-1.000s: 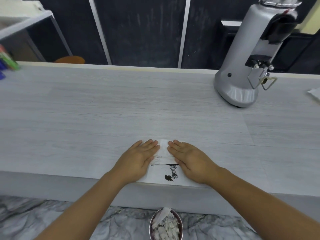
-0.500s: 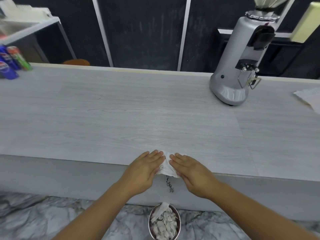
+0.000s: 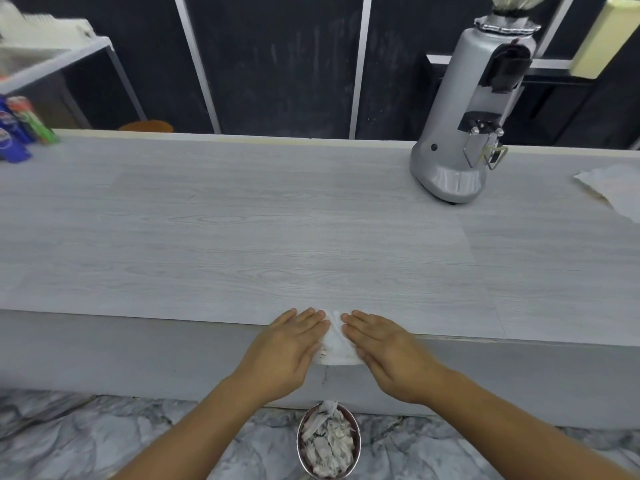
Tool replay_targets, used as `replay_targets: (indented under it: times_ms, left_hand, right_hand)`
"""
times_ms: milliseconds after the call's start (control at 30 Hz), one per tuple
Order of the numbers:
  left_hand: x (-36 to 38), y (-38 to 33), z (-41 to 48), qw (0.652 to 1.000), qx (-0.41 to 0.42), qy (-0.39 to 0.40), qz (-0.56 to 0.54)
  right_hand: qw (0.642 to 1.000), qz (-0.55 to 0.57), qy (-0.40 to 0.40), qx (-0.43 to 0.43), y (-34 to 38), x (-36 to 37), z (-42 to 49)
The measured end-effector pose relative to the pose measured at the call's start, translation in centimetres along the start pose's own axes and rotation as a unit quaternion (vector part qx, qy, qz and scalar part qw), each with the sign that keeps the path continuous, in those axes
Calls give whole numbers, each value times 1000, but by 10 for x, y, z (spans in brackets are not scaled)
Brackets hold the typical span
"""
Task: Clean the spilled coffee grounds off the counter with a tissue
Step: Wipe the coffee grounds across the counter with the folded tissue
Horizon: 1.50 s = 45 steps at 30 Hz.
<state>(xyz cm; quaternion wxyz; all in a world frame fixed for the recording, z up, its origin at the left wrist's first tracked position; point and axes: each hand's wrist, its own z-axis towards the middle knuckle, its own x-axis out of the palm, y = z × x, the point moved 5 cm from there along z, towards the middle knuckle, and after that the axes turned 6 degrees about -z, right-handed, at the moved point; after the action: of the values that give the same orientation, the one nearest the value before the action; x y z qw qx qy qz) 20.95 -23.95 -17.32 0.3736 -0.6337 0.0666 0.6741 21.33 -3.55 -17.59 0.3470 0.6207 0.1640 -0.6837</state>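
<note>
Two hands were seen, both at the near edge of the one counter (image 3: 311, 237). One white tissue (image 3: 337, 348) was caught between them, lying across that edge with its lower part draped down the counter's front face. A few dark specks (image 3: 322, 353) were marked along the tissue's left side.

The left hand (image 3: 287, 351) was laid flat, its fingers straight and close together, with the fingertips pressed onto the tissue's left part. The right hand (image 3: 388, 358) was held the same way, released and flat, its fingers pressed onto the tissue's right part. Nothing was grasped by either hand. The two sets of fingertips were angled towards each other and kept just apart.

One round metal bin (image 3: 299, 445), filled with crumpled tissues, was set on the floor directly below the hands. One silver grinder (image 3: 464, 126) was stood at the counter's far right, and one sheet of paper (image 3: 616, 192) was laid near the right border. A small cluster of cans (image 3: 14, 147) at the far left was too blurred to be counted.
</note>
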Motion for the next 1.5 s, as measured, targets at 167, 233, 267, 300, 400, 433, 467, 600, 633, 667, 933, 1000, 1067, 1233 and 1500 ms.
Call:
replay_targets:
  times_ms: [167, 233, 267, 300, 400, 433, 467, 600, 633, 667, 933, 1000, 1067, 1233, 1500]
  left_hand:
    - [-5, 8, 23, 999, -27, -21, -6]
    - [-7, 12, 41, 999, -34, -21, -4]
    - [-8, 14, 51, 999, -36, -21, -4]
    - [-9, 17, 61, 999, -39, -20, -6]
    - [-7, 27, 92, 999, -42, -13, -16]
    - [-5, 30, 102, 999, -41, -10, -17]
    - [-4, 34, 113, 999, -40, -7, -18]
    - [2, 41, 154, 999, -27, 2, -38]
    - [2, 42, 164, 998, -30, -1, -49]
    - [1, 44, 173, 998, -38, -4, -59]
    - [1, 55, 261, 996, -39, -5, -77]
    - [8, 51, 282, 997, -28, 6, -76]
    - [18, 41, 299, 997, -19, 24, -76]
    - [45, 22, 330, 995, 21, 52, -78]
    - [53, 33, 320, 994, 45, 54, -87]
  right_hand:
    - [998, -15, 8, 53, -28, -12, 22]
    - [998, -21, 13, 58, -41, -15, 33]
    - [998, -23, 15, 61, -48, -16, 39]
    - [998, -21, 14, 63, -55, -16, 45]
    - [998, -9, -12, 64, -78, -18, 63]
    - [998, -2, -26, 61, -86, -19, 69]
    - [997, 7, -45, 58, -94, -20, 74]
    - [992, 29, -115, 51, -121, -32, 94]
    - [990, 29, -126, 49, -127, -36, 100]
    - [989, 27, -136, 48, -133, -41, 106]
    - [986, -9, -141, 87, -203, -75, 136]
    - [985, -17, -131, 114, -224, -75, 128]
    - [983, -17, -124, 138, -240, -75, 113]
    - [982, -31, -75, 170, -261, -67, 79]
    - [971, -61, -90, 211, -240, -57, 74]
